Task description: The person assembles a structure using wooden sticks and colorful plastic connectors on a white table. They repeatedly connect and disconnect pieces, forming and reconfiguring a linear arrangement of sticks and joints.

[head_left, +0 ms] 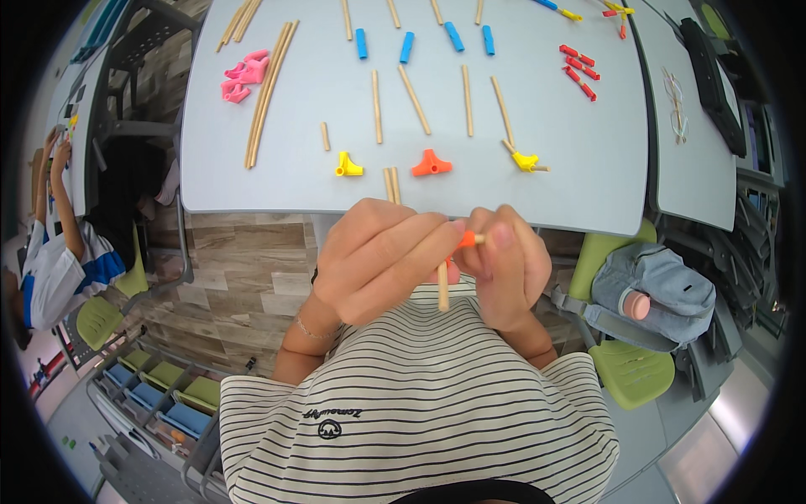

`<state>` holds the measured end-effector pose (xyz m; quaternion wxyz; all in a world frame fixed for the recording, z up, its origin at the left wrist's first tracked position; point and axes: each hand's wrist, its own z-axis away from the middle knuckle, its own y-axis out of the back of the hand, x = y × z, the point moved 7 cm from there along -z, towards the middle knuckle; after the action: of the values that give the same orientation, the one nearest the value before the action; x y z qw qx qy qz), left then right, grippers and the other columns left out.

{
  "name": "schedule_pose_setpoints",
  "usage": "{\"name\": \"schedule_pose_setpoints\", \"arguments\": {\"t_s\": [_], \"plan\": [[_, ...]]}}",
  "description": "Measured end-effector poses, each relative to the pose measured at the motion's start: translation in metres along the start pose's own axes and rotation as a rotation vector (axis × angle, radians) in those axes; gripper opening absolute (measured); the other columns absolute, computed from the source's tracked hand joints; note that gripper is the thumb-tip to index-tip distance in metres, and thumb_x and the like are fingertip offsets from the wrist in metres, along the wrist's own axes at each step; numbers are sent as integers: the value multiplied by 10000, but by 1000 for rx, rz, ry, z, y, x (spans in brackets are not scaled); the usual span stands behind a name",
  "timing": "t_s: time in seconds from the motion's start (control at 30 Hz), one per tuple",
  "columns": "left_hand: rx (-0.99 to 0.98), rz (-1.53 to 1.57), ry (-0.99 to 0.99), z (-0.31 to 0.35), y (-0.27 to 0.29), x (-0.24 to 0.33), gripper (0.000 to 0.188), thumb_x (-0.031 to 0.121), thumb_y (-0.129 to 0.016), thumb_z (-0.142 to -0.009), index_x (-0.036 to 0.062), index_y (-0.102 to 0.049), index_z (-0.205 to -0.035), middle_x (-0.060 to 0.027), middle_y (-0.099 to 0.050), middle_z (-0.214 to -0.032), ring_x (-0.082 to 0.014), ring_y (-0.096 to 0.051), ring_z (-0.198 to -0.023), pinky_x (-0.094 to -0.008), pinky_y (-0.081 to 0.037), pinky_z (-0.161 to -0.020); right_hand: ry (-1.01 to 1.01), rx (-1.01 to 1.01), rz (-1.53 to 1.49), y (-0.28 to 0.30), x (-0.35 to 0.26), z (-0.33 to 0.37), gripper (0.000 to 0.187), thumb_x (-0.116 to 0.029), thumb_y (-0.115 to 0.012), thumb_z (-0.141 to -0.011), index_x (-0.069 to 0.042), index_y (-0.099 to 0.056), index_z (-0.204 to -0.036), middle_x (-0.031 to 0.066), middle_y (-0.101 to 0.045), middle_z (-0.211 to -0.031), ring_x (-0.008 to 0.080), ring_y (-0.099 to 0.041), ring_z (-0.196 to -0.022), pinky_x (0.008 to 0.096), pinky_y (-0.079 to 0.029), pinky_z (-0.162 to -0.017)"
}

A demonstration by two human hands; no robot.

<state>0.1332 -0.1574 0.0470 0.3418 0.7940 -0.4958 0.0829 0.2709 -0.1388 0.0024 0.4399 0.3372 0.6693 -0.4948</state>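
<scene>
Just off the table's near edge, my left hand (378, 256) closes around an orange connector (466, 241), mostly hidden by the fingers. One wooden dowel (443, 290) points down below that hand, and two dowel ends (392, 185) stick out above it. My right hand (512, 265) is pinched at a short dowel end (479, 239) coming out of the connector. On the table beyond lie a yellow connector (348, 165), another orange connector (431, 163) and a yellow connector with dowels in it (525, 161).
Loose dowels (377, 107) and blue tubes (407, 48) lie in rows on the white table (311, 189). Pink connectors (244, 74) sit left, red tubes (579, 61) right. A grey-blue backpack (651, 290) rests on a green chair (634, 370). Another person (71, 260) works at the far left.
</scene>
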Motion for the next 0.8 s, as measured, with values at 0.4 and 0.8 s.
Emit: {"name": "schedule_pose_setpoints", "arguments": {"t_s": [0.4,0.8], "plan": [[-208,591,710,2,-10,-33,52,39,-709,-874,-2,-722,-844,-34,-602,-663,-100,-482,-572,-247,-342,-517,403,-140,353,-7,2,17,210,-10,-475,-1005,13,-505,-799,91,-517,-687,206,-483,-560,331,-448,-518],[-199,307,94,-17,-1,-24,186,158,-758,-763,-14,-725,-826,-56,-652,-740,-166,-532,-629,-257,-396,-526,-108,-446,303,-2,12,-13,277,-179,-478,-1056,11,-618,-911,84,-586,-754,151,-538,-642,289,-453,-609]]}}
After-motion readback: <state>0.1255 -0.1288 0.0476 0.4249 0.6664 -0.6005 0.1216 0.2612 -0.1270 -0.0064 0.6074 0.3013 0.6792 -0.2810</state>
